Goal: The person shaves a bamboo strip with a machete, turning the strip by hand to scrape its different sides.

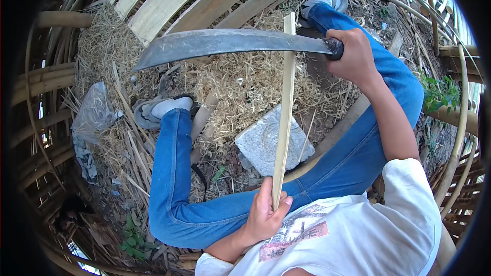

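My right hand (353, 56) is wrapped round the dark handle of a machete (225, 43), whose broad, slightly curved blade points left. The blade lies across the upper part of a thin bamboo strip (284, 122) and appears to touch it. Lower down, my left hand (267, 214) grips the near end of that strip close to my shirt. The strip stands out away from me, passing over a pale stone block (263, 140) on the ground between my legs. Whether the strip touches the stone, I cannot tell.
Curly shavings (230, 102) cover the ground around the stone. Wide split bamboo slats (174, 2) lie beyond my feet. To the left are a clear plastic bag (95, 110) and a bamboo-pole fence (43, 79). More bamboo poles (463, 107) rise at the right.
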A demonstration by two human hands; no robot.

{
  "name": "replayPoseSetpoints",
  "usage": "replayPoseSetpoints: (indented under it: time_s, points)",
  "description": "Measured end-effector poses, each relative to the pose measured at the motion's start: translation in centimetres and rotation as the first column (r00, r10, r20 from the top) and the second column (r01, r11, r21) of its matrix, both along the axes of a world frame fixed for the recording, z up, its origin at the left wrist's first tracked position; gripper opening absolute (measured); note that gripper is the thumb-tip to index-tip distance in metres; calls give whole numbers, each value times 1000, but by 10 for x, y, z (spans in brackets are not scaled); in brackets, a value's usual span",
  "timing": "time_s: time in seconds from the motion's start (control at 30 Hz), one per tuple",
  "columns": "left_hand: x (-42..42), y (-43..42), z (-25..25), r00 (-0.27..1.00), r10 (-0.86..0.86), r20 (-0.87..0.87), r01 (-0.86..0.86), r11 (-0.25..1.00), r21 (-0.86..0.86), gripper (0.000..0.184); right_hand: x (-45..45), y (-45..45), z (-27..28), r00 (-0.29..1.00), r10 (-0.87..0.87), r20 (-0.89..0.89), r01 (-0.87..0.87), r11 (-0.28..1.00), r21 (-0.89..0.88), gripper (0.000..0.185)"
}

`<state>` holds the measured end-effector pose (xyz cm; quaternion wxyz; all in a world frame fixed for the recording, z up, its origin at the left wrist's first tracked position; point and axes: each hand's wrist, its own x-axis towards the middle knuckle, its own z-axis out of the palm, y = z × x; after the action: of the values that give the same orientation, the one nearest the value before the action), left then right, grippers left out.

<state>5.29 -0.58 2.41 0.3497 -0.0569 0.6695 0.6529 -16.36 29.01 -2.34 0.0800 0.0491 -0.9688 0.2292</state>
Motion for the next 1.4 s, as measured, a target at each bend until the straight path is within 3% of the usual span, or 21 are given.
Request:
replayPoseSetpoints:
  time_s: [0.17, 0.27, 0.33, 0.4, 0.5, 0.63, 0.73, 0.93, 1.13, 1.4]
  points:
    - [7, -2, -3, 999, 11, 41, -13, 999, 36, 24, -11, 12, 1, 997, -45, -62, 44, 999, -4, 17]
    - [-1, 4, 10, 984, -135, -114, 138, 990, 15, 24, -25, 33, -8, 966, -152, -209, 130, 985, -115, 18]
    - [-1, 3, 12, 997, -80, -22, 81, 992, 93, 23, -26, 40, -6, 968, -169, -184, 153, 983, -96, 23]
    - [3, 1, -2, 998, 27, -54, -17, 985, 170, 20, -23, 39, -5, 972, -165, -165, 148, 983, -109, 29]
    - [1, -10, -9, 964, 143, 225, -197, 951, 240, 14, -18, 31, -2, 981, -187, -57, 168, 957, -235, 33]
    - [-7, -3, -5, 969, 112, 220, -164, 958, 236, 13, -14, 17, 4, 992, -85, -90, 54, 951, -305, 34]
    - [-11, -1, -7, 980, 84, 179, -101, 991, 91, 15, -5, 5, 2, 1000, -15, -26, 8, 965, -263, 30]
    - [-19, 0, -4, 941, 142, 308, -170, 983, 66, 29, 12, -21, 3, 976, 178, 122, -131, 939, -318, 16]
    - [-27, -2, 3, 943, 145, 299, -197, 969, 151, 42, 27, -42, -7, 932, 337, 133, -287, 911, -297, 8]
    - [-18, -6, -15, 952, 173, 252, -239, 936, 258, 30, 42, -62, -5, 897, 413, 155, -353, 883, -311, 11]
